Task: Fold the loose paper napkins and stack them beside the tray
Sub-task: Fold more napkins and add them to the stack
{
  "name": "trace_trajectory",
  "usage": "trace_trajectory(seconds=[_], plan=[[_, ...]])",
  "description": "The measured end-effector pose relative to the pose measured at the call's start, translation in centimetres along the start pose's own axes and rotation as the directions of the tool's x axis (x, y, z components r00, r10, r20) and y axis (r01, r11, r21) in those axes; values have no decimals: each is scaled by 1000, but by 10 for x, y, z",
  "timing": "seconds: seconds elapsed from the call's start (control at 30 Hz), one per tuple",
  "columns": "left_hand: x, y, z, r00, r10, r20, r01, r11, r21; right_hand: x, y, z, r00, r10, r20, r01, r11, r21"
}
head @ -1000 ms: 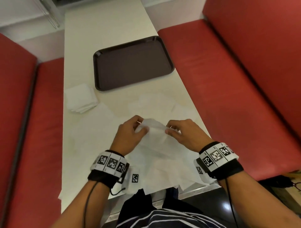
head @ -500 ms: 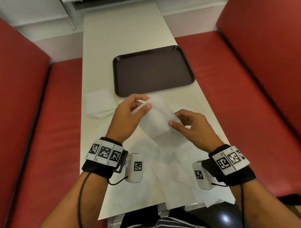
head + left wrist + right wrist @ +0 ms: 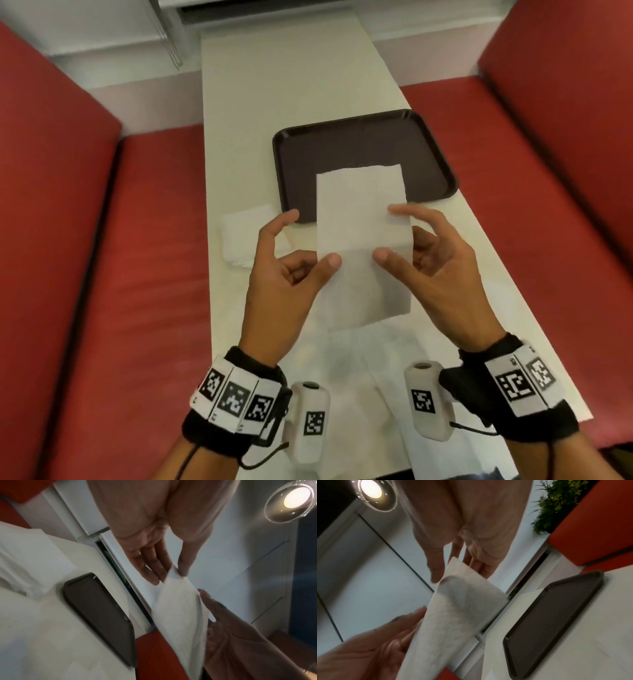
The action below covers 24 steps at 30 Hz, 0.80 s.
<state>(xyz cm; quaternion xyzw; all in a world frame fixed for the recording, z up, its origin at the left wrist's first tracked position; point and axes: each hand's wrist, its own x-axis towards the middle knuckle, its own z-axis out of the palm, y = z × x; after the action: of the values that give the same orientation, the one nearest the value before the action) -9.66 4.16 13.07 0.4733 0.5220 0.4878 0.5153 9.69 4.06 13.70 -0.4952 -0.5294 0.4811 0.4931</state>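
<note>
From the head camera, one paper napkin (image 3: 359, 212) is held above the table (image 3: 291, 85), folded into a long strip whose long axis runs away from the person, its far end pointing at the brown tray (image 3: 363, 150) and overlapping it in view. The left hand (image 3: 284, 274) pinches the strip's left edge under the thumb, index finger raised free. The right hand (image 3: 431, 263) pinches the right edge between thumb and fingers. One stack of folded napkins (image 3: 246, 233) lies beside the tray's near left corner. Loose napkins (image 3: 359, 363) lie flat near the table's front edge; their count is hard to tell, perhaps several overlapping.

From the left wrist, the left hand (image 3: 154, 545) nips the napkin (image 3: 180, 615) corner between thumb and fingertips, while the right hand (image 3: 231, 635) meets the other edge. One tray (image 3: 97, 615) lies on the table.

From the right wrist, the right hand (image 3: 467, 534) pinches the strip (image 3: 453, 608), the left hand (image 3: 376, 642) touches its edge, and the tray (image 3: 553, 622) sits alongside.
</note>
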Motion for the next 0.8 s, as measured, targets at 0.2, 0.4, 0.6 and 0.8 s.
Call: trace_trajectory(seconds=[0.2,0.4,0.6,0.8], plan=[[4,10,-26,988,151,-24,-149,986,80,11,5,15,999,-45,30,51,971,-233],[15,1,-43,957,289,34,-281,887,366,28,7,25,991,-122,52,131,961,-243],[30,-18,-57,989,98,111,-128,942,310,45,18,33,996,7,86,0,996,-89],[58,-42,-82,980,-194,-30,196,977,85,63,42,58,985,169,23,-168,985,-30]])
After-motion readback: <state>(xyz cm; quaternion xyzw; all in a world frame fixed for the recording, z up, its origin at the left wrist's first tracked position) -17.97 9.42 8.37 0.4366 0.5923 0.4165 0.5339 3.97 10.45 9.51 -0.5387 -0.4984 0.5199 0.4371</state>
